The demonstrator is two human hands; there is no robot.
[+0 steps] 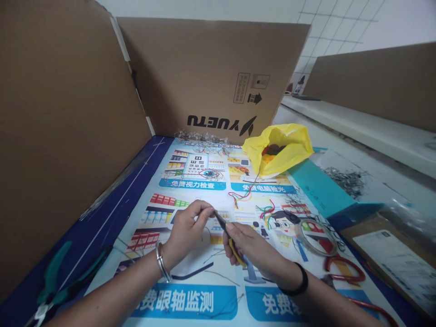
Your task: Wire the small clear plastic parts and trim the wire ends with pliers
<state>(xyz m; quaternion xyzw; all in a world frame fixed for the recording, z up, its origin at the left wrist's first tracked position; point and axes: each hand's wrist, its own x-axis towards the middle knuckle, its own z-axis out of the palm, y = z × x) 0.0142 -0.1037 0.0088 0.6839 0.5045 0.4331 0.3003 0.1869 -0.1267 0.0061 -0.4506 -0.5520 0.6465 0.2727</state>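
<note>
Near the middle of the head view, my left hand point(187, 229) is closed in a pinch, a silver bangle on its wrist. What its fingertips hold is too small to make out. My right hand point(247, 243), with a black band at the wrist, is wrapped round yellow-handled pliers point(235, 250). The dark jaws of the pliers point up and left and meet my left fingertips. Both hands are above a printed poster sheet point(190, 292). Red, green and yellow wires point(267, 213) lie beyond my right hand.
A yellow bag point(293, 150) stands open at the back right. Cardboard panels point(204, 68) rise behind and to the left. Teal-handled pliers point(56, 281) lie at front left. On the right are a wire spool point(316, 236), red-handled tools point(345, 269) and a packaged box point(391, 254).
</note>
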